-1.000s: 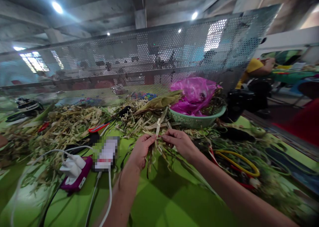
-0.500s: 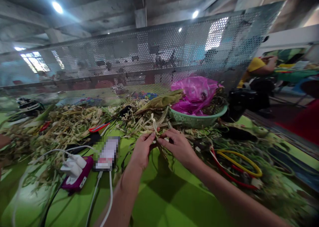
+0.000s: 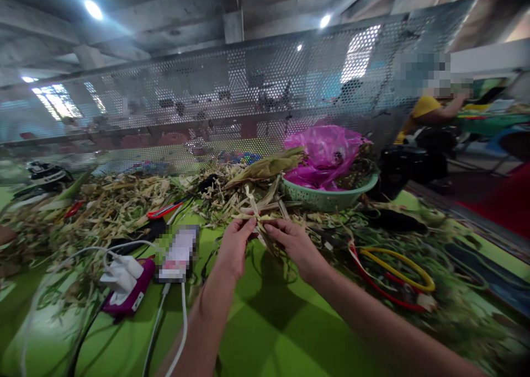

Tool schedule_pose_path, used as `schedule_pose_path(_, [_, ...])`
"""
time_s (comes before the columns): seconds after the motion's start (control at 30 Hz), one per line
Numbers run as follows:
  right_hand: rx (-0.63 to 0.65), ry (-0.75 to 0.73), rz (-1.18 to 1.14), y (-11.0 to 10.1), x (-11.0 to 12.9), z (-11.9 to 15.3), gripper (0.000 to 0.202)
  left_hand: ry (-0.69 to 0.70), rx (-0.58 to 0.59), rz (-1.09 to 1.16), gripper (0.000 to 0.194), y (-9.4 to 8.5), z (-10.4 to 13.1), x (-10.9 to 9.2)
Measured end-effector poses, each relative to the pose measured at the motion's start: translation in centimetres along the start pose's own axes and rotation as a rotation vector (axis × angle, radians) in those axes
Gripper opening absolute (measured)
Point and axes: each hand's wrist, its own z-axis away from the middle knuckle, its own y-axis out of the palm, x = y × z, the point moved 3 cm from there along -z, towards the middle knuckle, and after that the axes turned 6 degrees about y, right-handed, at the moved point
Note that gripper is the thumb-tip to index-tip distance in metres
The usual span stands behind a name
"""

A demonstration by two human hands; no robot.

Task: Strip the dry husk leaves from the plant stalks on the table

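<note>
My left hand (image 3: 234,245) is closed, thumb against forefinger, pinching pale dried corn husk strips (image 3: 253,205). Opposite it, my right hand (image 3: 293,242) also pinches the strips, a little to the right. One strip end sticks up above the fingers, and looser ends hang below between the hands. How the strips cross at the fingertips is too small to make out. Just beyond lies a heap of dry husks (image 3: 215,208), with a larger whole husk (image 3: 267,167) on top.
A green basket (image 3: 327,199) holds a pink plastic bag (image 3: 323,153). Left lie a phone (image 3: 178,254), a purple power strip (image 3: 130,297) with cables, and an orange-red cutter (image 3: 163,211). Yellow-handled scissors-like loops (image 3: 397,266) lie right. A perforated metal panel (image 3: 207,95) stands behind; a person (image 3: 430,111) sits beyond.
My hands have shifted slightly apart, with the right fingers more stretched along the strips. The upright strip end has tipped a little to the left.
</note>
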Motion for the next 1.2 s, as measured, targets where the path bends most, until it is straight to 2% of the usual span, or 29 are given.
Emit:
schedule_pose_path(0.1, [-0.019,0.062,-0.147,0.6,-0.7,0.2,0.037,0.034,-0.031,0.009,0.028,-0.4,-0.1,-0.1])
schedule_pose_path(0.23, [-0.110,0.009,-0.191,0.1,-1.0,-0.1,0.045,0.044,-0.039,0.001,0.029,-0.6,-0.2,-0.1])
schedule_pose_path(0.33, [-0.165,-0.069,-0.132,-1.0,-0.7,-0.6,0.048,0.011,-0.029,-0.008,0.031,-0.3,0.1,-0.1])
schedule_pose_path(0.43, [-0.144,-0.134,-0.074,-1.4,-0.2,-0.8,0.034,-0.034,-0.017,-0.007,0.031,-0.1,0.3,0.0])
schedule_pose_path(0.53, [-0.125,-0.181,-0.029,-1.3,0.3,-0.5,0.029,-0.066,-0.051,0.006,0.030,-0.2,0.3,0.2])
schedule_pose_path(0.67, [-0.152,-0.298,0.181,-0.9,1.6,0.4,0.023,-0.086,-0.076,-0.034,0.030,-0.5,0.2,0.3])
schedule_pose_path(0.83, [-0.201,-0.407,0.290,-1.1,2.4,0.6,0.014,-0.069,-0.010,-0.080,0.028,0.0,0.5,0.0])
schedule_pose_path(0.97, [-0.238,-0.366,0.291,-1.5,2.2,0.4,0.016,-0.096,0.034,-0.094,0.029,0.3,0.8,0.1])
schedule_pose_path(1.2, [-0.213,-0.167,0.186,-2.1,1.4,-0.4,0.027,-0.062,0.115,-0.167,0.030,0.4,0.5,0.3])
